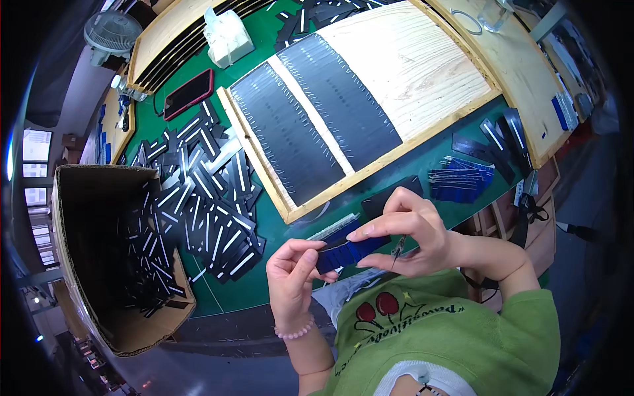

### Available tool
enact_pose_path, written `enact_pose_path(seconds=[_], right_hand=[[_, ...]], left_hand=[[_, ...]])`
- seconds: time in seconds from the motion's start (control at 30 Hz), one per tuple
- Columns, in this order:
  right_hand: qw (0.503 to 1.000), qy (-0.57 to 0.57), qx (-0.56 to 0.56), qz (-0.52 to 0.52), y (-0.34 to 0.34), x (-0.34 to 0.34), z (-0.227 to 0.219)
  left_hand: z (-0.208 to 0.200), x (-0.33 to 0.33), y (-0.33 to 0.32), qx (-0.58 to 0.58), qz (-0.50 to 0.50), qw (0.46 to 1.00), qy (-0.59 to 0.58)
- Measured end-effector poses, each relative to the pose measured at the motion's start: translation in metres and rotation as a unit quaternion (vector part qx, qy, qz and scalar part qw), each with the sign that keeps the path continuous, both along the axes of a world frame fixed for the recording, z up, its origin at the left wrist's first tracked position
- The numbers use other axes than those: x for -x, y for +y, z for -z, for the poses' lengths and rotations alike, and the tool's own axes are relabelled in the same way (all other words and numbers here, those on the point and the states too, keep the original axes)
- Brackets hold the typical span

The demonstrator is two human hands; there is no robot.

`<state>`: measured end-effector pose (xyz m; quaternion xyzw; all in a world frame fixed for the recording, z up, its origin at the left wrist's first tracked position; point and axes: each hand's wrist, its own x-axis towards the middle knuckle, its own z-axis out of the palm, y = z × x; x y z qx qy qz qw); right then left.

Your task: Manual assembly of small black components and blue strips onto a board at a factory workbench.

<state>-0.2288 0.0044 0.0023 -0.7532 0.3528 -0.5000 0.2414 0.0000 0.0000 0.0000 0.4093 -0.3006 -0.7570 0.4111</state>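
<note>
Both hands are pinched on one small blue stack (pixel 349 252) held over the table's near edge, just above the green shirt. The left hand (pixel 294 277) has its fingers closed on the stack's left end, thumb on top. The right hand (pixel 411 231) clamps the right end, fingers curled over, and a thin metal bit (pixel 399 247) hangs by its palm; can't tell what it is. Further out: one wooden board (pixel 409 66) with two dark sheets (pixel 317 119), one more blue pile (pixel 461 179), one cardboard box (pixel 72 198), one phone (pixel 188 94), one fan (pixel 111 33). The black strips (pixel 205 198) spilling from the box are way too many to count. The stack's underside is hidden by fingers.
</note>
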Motion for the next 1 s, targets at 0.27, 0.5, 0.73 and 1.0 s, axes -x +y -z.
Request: enact_pose_path(seconds=[0.27,0.5,0.73,1.0], right_hand=[[1.0,0.026,0.001,0.017,-0.001,-0.001,-0.002],[0.998,0.054,0.043,0.01,0.0,-0.004,0.0],[0.991,0.099,0.085,0.028,0.001,-0.005,0.008],[0.968,0.178,0.168,0.061,0.005,-0.01,0.009]], left_hand=[[-0.004,0.007,0.002,0.02,-0.035,0.999,-0.004],[-0.006,0.008,0.002,0.01,-0.043,0.999,-0.015],[-0.004,0.006,0.003,0.012,-0.042,0.999,-0.005],[-0.001,0.007,0.005,0.033,-0.076,0.996,-0.006]])
